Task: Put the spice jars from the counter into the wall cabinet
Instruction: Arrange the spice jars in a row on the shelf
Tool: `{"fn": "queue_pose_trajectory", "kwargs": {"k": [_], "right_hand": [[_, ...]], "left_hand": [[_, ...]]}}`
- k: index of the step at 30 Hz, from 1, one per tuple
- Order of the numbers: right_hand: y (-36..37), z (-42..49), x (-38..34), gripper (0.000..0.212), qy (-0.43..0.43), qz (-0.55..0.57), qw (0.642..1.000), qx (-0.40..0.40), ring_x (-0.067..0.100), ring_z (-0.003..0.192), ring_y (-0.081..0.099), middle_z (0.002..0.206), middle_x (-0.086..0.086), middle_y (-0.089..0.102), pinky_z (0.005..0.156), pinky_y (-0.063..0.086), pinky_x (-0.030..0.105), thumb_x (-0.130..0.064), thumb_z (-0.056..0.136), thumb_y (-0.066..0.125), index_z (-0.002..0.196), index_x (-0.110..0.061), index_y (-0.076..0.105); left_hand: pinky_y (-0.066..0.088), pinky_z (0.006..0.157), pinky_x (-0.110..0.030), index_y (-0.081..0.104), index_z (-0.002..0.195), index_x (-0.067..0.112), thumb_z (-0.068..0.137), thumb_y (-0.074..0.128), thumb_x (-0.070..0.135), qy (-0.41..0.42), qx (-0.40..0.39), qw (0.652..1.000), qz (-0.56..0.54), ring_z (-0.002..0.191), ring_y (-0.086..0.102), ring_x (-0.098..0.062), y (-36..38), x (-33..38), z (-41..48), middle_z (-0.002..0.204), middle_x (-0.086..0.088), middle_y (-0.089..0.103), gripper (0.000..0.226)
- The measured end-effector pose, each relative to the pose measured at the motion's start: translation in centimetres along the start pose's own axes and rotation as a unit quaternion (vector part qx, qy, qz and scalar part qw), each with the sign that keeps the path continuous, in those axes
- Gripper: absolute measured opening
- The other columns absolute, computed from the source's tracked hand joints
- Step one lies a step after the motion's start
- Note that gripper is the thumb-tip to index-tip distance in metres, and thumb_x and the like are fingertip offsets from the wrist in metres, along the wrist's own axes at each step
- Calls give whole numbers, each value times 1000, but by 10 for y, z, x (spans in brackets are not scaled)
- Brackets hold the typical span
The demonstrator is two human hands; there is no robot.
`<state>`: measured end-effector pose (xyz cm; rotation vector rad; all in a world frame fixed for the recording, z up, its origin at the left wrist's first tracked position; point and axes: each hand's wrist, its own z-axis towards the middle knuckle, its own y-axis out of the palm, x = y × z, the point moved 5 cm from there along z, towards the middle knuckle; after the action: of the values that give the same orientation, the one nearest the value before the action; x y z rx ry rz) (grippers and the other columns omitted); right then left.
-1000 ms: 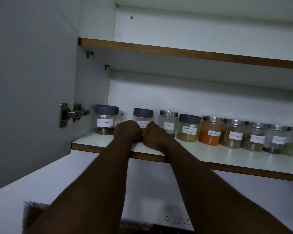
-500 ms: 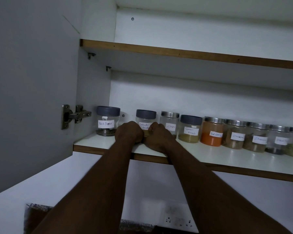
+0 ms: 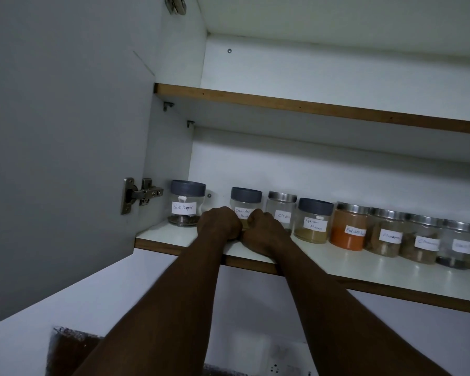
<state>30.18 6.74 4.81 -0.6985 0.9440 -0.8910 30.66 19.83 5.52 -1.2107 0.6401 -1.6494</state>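
Seemingly mid-placement, left hand (image 3: 219,223) and right hand (image 3: 263,229) curl together around the coriander jar (image 3: 245,206) on the shelf (image 3: 337,263), beside the cloves jar (image 3: 281,211); next, letting go cleanly.

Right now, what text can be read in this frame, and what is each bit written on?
"Black Pepper": leftmost jar.
"Coriander Pow…": second jar, partly hidden by the hands.
"Cloves": third jar.
"Garam Masala": fourth jar.
"Red chilli…": orange jar, end unclear.
Labels on the four jars further right: too blurred.
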Motion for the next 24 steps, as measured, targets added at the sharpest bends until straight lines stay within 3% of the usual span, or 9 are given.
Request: {"fn": "queue_pose_trajectory", "kwargs": {"k": [10, 15, 18, 20, 24], "right_hand": [[-7, -5, -3, 56, -17, -4, 999, 37, 30, 108, 60, 117, 10, 59, 81, 46, 33, -45, 81, 71, 122, -13, 51], [-13, -15, -18, 15, -87, -41, 995, 32, 23, 94, 66, 97, 1, 71, 72, 51, 33, -35, 84, 64, 93, -23, 64], [-13, -17, -27, 19, -105, -43, 993, 20, 18, 92, 65, 93, -5, 72, 79, 54, 35, -44, 88, 67, 87, -25, 70], [-7, -19, -36, 26, -101, -41, 994, 8, 18, 102, 64, 103, -6, 71, 81, 49, 32, -51, 89, 67, 98, -27, 70], [18, -19, -72, 65, -132, -36, 990, -18, 26, 129, 55, 142, 3, 58, 102, 45, 37, -52, 92, 64, 147, -20, 46]], "left_hand": [[46, 78, -31, 66, 110, 9, 88, 66, 29, -5, 16, 1000, -15, 102, 66, -25, -6, 0, -5, 109, -9, 72, 30], [40, 65, -26, 63, 88, 13, 89, 66, 30, 11, 38, 999, -19, 78, 58, -19, -15, -8, -21, 89, -5, 66, 18], [43, 67, -27, 71, 93, 8, 90, 66, 24, -36, 127, 989, -69, 80, 62, -21, -39, -35, -41, 89, -6, 68, 17], [50, 75, -32, 71, 106, 7, 89, 71, 26, -92, 197, 973, -84, 91, 67, -26, -57, -62, -55, 100, -11, 71, 25], [52, 89, -38, 54, 130, 5, 86, 77, 31, -143, 169, 971, -85, 114, 63, -32, -63, -84, -58, 126, -15, 64, 56]]}}
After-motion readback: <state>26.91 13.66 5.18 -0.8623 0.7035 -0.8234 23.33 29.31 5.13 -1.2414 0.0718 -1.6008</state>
